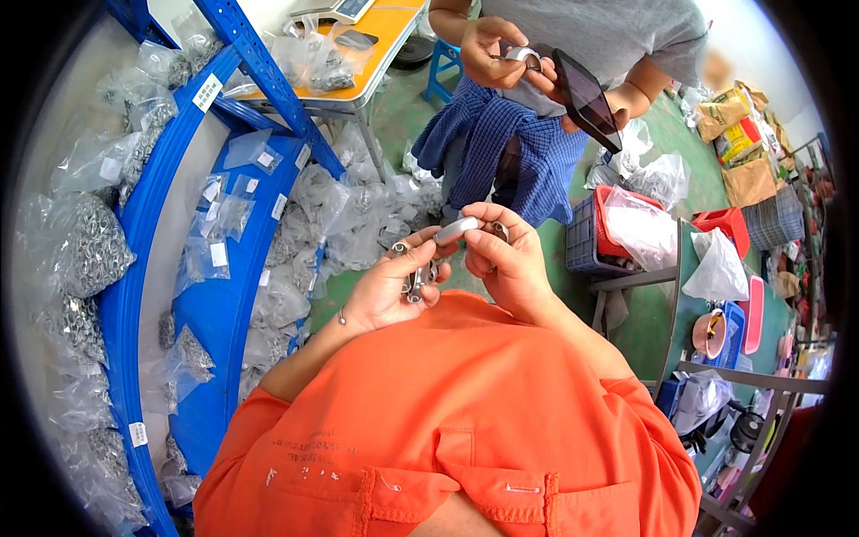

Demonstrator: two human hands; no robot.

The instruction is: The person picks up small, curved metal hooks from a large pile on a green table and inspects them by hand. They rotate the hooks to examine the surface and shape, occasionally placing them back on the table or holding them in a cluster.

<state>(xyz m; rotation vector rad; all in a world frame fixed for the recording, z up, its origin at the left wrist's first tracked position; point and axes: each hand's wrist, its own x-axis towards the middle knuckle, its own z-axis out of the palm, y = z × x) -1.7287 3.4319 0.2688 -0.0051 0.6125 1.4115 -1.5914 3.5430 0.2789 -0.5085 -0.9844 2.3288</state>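
Blue shelf rack (215, 295), bagged metal parts, stands left of us. Our right hand (510, 259) pinches curved metal clamp (456, 229) just above small metal fittings (416, 279) cupped by our left hand (389, 286). We judge assembly barely begun; fittings not yet joined.

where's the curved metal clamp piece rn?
Head view, centre: the curved metal clamp piece is pinched in the right hand, just above the left hand holding more metal parts.

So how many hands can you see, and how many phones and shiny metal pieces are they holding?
Hands: 4 (left hand, right hand, co-worker's hands and)
Phones: 1
Curved metal clamps: 2 ()
Small metal fittings: too bunched to count
Total: 7
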